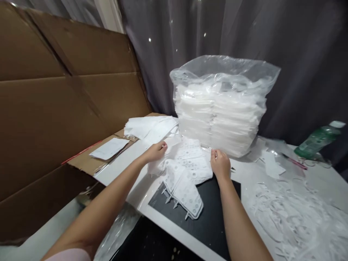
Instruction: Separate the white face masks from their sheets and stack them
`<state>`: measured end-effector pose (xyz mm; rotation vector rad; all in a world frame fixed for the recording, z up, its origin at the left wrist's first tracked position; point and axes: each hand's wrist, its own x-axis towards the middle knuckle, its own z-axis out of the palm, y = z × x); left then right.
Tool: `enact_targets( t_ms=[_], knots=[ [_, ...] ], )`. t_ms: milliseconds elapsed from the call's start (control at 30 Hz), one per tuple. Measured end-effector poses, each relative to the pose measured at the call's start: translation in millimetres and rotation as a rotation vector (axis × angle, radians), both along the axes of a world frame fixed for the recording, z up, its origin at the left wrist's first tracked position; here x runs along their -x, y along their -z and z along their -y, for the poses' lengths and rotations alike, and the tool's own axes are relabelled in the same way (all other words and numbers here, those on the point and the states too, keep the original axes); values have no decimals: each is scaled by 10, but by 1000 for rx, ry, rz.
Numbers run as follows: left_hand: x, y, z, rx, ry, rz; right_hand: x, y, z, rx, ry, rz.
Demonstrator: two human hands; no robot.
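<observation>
A loose pile of thin white sheet pieces (pixel 190 159) printed with small grey circles lies in front of me. My left hand (pixel 155 151) is closed, fingers curled at the pile's left edge, where the material looks thin and translucent. On the opposite side, my right hand (pixel 220 164) is closed around the pile's right edge. One folded printed piece (pixel 187 192) hangs forward over a black mat (pixel 212 214), with small pointed tabs along its lower left edge. What lies inside my curled fingers is partly hidden.
A clear plastic bag (pixel 220 108) packed with stacked white sheets stands behind the pile. More white sheets (pixel 149 127) and a paper packet (pixel 109 148) lie left, beside a cardboard box (pixel 54 108). White scraps (pixel 293 217) and a green bottle (pixel 318 141) are at right.
</observation>
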<state>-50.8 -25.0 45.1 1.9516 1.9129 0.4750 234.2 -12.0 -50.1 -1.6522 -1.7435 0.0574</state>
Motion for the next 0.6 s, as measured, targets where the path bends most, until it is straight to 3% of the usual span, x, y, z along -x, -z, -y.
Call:
enact_targets(
  t_ms=[133, 267, 400, 600],
  knots=[
    [45, 397, 64, -10, -8, 341, 140, -8, 108, 52, -99, 81],
    [93, 603, -105, -2, -50, 658, 153, 36, 131, 88, -110, 170],
    [160, 675, -207, 68, -86, 902, 118, 90, 102, 78, -113, 226],
    [174, 650, -155, 194, -143, 1151, 86, 140, 87, 74, -116, 213]
  ],
)
